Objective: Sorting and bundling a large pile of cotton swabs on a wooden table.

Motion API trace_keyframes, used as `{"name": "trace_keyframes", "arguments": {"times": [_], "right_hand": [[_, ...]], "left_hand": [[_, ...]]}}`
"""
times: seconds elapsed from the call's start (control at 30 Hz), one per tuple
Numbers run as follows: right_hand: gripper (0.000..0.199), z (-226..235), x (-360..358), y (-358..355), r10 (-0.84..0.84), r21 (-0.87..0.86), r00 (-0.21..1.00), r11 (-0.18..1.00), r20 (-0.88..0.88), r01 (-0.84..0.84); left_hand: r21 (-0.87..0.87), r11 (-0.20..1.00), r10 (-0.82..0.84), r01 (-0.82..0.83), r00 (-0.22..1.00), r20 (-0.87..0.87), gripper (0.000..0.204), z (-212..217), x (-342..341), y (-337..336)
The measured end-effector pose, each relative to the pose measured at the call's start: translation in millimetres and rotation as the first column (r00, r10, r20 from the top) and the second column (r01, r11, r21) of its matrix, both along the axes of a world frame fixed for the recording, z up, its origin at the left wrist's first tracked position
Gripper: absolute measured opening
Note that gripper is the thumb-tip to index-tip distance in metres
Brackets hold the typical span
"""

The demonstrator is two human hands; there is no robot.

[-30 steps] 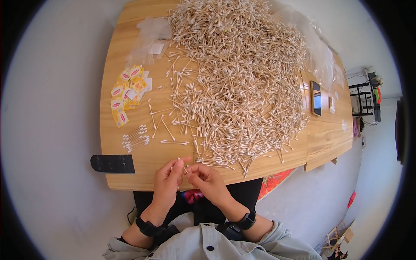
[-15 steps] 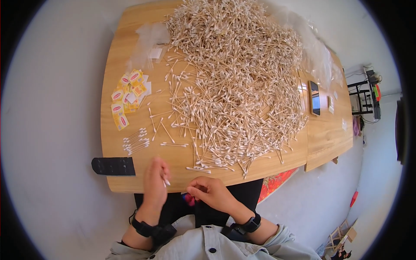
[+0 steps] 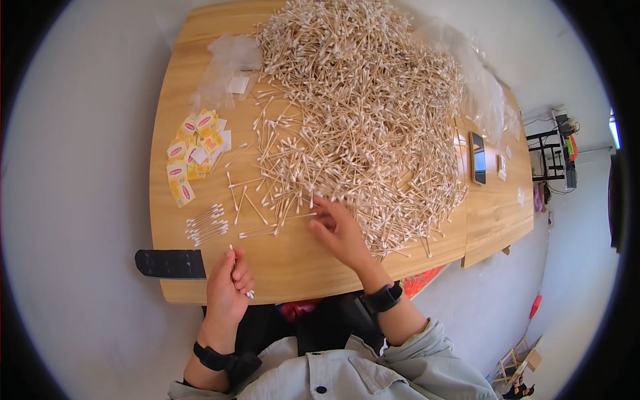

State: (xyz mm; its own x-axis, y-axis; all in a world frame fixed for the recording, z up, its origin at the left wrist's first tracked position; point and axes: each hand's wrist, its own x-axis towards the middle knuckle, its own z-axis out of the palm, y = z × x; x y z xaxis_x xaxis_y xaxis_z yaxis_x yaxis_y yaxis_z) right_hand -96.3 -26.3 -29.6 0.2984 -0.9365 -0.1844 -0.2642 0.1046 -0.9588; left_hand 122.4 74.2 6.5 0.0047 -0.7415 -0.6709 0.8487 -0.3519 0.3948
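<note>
At the pale wooden surface (image 3: 287,267), the left hand (image 3: 228,288) clenches a small bundle of wooden cotton swabs (image 3: 235,263) at lower centre, while the right hand (image 3: 339,230), fingers released, reaches the big swab heap (image 3: 360,113). Gathering appears underway; next calls for pinching more swabs.

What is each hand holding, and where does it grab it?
The left hand grips a few cotton swabs around their middles. The right hand holds nothing clearly; its fingers touch the swab pile's edge.
</note>
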Motion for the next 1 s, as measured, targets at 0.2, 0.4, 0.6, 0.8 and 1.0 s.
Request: {"name": "trace_keyframes", "arguments": {"times": [0.2, 0.4, 0.6, 0.8, 1.0], "right_hand": [[0.037, 49, -19, -42, -0.077, -0.073, 0.995, 0.995, -0.061, 0.073], [0.049, 70, -81, 8, -0.421, -0.241, 0.792, 0.906, -0.443, 0.347], [0.084, 52, -112, 107, -0.108, 0.086, 0.676, 0.965, -0.729, 0.246], [0.093, 14, -81, 70, -0.333, -0.206, 0.681, 0.942, -0.653, 0.264], [0.073, 12, -47, -43, -0.394, -0.32, 0.799, 0.909, -0.454, 0.267]], "left_hand": [[0.007, 1.0, -0.01, 0.011, 0.999, -0.053, 0.021, -6, 3, -2], [0.033, 0.999, -0.036, 0.039, 0.997, -0.072, 0.02, -6, 3, -10], [0.013, 0.995, -0.103, 0.104, 0.994, -0.047, 0.021, -5, -7, -15], [0.075, 0.988, -0.129, 0.133, 0.99, -0.056, 0.02, -4, -24, -17], [0.069, 0.981, -0.178, 0.181, 0.983, -0.047, 0.02, -2, -32, -16]]}}
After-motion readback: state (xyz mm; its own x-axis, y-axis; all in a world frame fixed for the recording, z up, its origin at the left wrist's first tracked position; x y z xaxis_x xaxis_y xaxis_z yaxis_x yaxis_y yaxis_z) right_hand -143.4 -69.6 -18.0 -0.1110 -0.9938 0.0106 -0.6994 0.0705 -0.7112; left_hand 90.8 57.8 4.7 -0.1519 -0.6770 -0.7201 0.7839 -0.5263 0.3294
